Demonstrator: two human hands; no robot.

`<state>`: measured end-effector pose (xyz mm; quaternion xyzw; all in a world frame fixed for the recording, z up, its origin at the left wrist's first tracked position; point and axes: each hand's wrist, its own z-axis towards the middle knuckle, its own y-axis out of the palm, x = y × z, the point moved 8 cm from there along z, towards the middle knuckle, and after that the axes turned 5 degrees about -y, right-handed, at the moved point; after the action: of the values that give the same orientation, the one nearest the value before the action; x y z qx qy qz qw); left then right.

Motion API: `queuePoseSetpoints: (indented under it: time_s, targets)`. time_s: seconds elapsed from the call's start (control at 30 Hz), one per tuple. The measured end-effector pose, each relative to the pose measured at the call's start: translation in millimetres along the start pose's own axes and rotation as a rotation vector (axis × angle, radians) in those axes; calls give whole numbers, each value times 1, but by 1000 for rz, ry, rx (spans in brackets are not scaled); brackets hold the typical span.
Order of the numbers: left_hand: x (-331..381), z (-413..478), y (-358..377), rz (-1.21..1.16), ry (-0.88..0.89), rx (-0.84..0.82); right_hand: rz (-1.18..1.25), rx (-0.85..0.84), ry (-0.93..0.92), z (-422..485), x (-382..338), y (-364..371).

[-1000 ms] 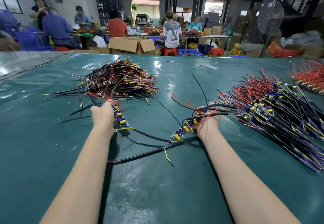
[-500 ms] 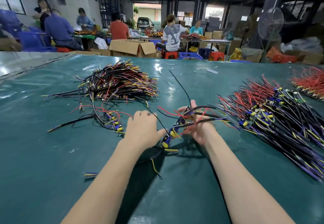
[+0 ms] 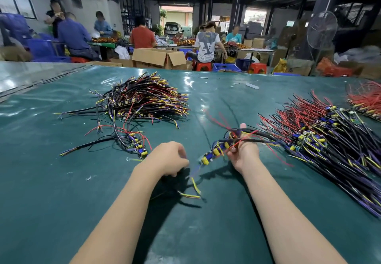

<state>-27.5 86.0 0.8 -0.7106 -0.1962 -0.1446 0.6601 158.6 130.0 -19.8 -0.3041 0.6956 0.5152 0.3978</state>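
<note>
Forearms bare, stretched forward. Left grip (image 3: 168, 158) curled, knuckles up. Right grip (image 3: 244, 154) clenched, palm toward camera.

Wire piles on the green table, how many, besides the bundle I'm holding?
4: big pile far left, small loose cluster near the left hand, large pile right, red pile cut off at the right edge. More may be out of frame.

Bare mat (image 3: 51, 201) between wire piles (image 3: 144, 100)

Harness (image 3: 215, 152): blk/red wires, yel+blue parts. Mat (image 3: 61, 201) teal. Rt pile (image 3: 334, 146) red/blk/purple.
</note>
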Motion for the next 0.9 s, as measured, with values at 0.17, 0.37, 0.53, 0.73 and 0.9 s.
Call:
queuePoseSetpoints:
  time_s: [0.17, 0.37, 0.53, 0.73, 0.9]
  targets:
    - [2, 1, -8, -235, -6, 51, 214, 129, 26, 2, 2, -13]
    - [4, 1, -11, -308, -5, 177, 163, -36, 21, -9, 14, 14]
    - [-12, 4, -13, -456, -94, 314, -13, -149, 4, -10, 20, 24]
    - [-27, 9, -12, -670, -194, 293, -191, -349, -379, -16, -5, 27]
    - [-28, 2, -22, -315, -233, 410, -303, -472, -426, -29, -11, 29]
